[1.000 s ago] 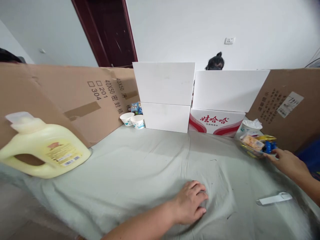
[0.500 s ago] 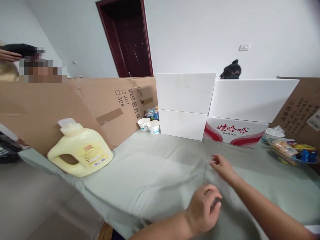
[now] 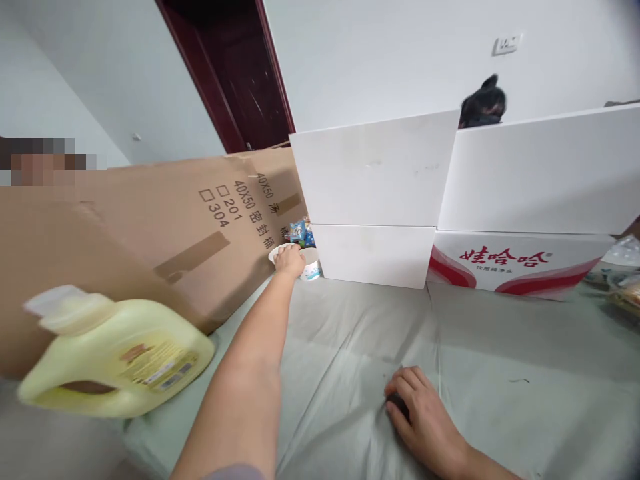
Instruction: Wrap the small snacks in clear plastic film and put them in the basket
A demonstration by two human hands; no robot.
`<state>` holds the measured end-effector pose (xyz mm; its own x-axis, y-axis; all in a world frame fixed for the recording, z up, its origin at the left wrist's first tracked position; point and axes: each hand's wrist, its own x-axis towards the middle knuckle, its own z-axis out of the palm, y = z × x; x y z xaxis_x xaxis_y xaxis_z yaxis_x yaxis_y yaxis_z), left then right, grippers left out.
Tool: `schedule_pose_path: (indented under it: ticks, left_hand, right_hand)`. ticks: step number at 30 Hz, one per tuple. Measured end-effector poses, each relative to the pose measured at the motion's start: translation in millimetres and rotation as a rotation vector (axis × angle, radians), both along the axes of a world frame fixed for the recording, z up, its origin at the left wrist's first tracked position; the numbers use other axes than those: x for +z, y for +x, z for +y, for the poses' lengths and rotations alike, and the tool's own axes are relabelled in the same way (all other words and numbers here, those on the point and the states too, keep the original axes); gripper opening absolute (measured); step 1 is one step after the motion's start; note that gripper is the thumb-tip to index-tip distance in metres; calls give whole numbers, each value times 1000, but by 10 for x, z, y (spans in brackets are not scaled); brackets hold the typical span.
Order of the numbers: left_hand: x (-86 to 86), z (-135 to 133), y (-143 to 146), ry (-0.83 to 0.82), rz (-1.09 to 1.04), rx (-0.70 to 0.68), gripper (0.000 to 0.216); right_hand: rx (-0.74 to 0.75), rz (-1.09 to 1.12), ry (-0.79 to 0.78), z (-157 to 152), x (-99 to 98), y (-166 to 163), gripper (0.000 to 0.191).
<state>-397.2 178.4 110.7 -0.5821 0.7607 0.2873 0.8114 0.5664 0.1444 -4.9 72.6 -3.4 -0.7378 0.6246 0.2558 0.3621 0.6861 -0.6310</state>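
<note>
Stretched to the far left of the table, my left hand point(image 3: 290, 260) lies over the adjoining rims of two white paper bowls, its fingers curled down. The left bowl point(image 3: 275, 254) is partly covered by the hand. The right bowl point(image 3: 311, 265), with a blue pattern, stands against the white box. Which rim the fingers pinch is hard to see. My right hand point(image 3: 423, 417) rests low over the cloth with fingers curled toward the thumb. A dark gap shows between them, and I cannot make out whether it holds anything.
Behind the bowls are blue snack packets point(image 3: 300, 233). White boxes point(image 3: 375, 180) wall off the back, and a brown carton point(image 3: 200, 227) the left. A yellow detergent jug point(image 3: 130, 353) stands at left. Packaged snacks point(image 3: 630, 290) sit far right. A person's head point(image 3: 483, 103) shows behind the boxes.
My left hand has reached forward and left from the near edge to the paper bowls. My right hand has drawn back nearer to me. The whole view has shifted.
</note>
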Motion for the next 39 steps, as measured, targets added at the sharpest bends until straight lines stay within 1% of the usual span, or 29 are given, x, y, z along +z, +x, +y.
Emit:
schedule_pose_path:
  ticks: [3, 6, 9, 13, 15, 17, 21, 25, 29, 34, 39]
  left_hand:
    - [-67, 395, -296, -119, -16, 54, 37]
    - [-168, 640, -513, -225, -27, 75, 45]
    - [-250, 727, -629, -292, -9, 68, 48]
    - [-286, 637, -616, -338, 51, 43, 46]
    - [-276, 509, -570, -365, 79, 32, 44]
    - [-258, 321, -514, -394, 105, 24, 42]
    - [-232, -199, -358, -437, 160, 13, 38]
    - [-219, -743, -101, -450, 218, -19, 35]
    - [-204, -1179, 204, -451, 264, -39, 32]
    - [-205, -1564, 585, -446, 312, -91, 27]
    - [-247, -1812, 1031, -389, 365, -181, 27]
  right_hand:
    - [23, 1, -32, 46, -15, -14, 16]
    - [45, 2, -32, 87, -60, -22, 17]
    - [54, -14, -47, 108, -69, -26, 18]
    - [33, -31, -89, 96, -20, -21, 15]
    - [15, -23, -97, 82, -1, -15, 14]
    - [5, -12, -87, 72, 3, -12, 14]
    - [-8, 1, -39, 62, -6, -15, 12]
    - [-21, -3, 19, 50, -15, -23, 12]
    - [-26, -20, 60, 54, -34, -35, 12]
    - [-32, -28, 18, 63, -32, -44, 14]
    - [-51, -18, -96, 23, -10, -42, 12]
